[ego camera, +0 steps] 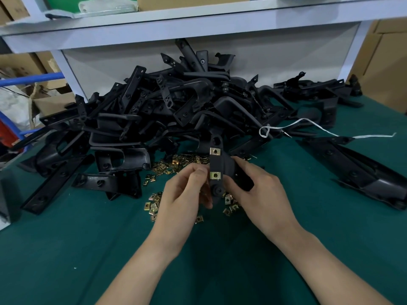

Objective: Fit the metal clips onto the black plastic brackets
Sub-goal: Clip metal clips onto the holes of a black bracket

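Now the black bracket [228, 167], running 12 to 6, is held by the right hand [259, 190]; its lower metal clip [215, 175] is pinched from 9 o'clock by the left hand [187, 190].

Factory assembly bench, heaped black brackets [176, 106] (cardboard cartons [387, 62] around)

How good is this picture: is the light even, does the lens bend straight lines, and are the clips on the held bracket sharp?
Head view: light is soft and even, with faint shadows under the forearms on the green mat; the wide lens bows the shelf edge slightly; both clips on the held bracket are sharp enough to show their holes; the black pile behind loses detail.
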The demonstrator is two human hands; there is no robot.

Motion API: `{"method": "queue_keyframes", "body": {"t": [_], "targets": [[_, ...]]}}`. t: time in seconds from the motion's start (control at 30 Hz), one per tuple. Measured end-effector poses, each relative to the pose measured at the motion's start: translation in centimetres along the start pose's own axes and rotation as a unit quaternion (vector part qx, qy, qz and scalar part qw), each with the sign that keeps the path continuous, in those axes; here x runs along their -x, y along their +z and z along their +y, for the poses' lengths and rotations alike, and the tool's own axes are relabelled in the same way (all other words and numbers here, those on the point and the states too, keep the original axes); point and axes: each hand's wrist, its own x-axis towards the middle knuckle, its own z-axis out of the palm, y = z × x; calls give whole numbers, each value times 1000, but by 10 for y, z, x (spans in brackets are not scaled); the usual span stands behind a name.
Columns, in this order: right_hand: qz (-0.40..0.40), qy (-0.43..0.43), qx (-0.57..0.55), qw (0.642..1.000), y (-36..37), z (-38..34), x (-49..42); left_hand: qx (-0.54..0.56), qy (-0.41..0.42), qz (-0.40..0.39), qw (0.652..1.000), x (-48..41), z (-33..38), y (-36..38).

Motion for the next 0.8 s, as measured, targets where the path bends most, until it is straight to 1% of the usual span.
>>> {"method": "queue_keyframes", "body": {"t": [0.17, 0.3, 0.47, 0.8], "targets": [[11, -3, -14, 1000, 0, 0, 0, -14, 6, -2, 1000, 1, 0, 0], [17, -3, -14, 1000, 1, -1, 0, -55, 9, 47, 997, 0, -5, 0], [14, 0, -15, 1000, 2, -1, -1, -55, 6, 81, 995, -3, -7, -3], [14, 19, -17, 1000, 2, 3, -3, -47, 6, 105, 993, -3, -7, -3]]}}
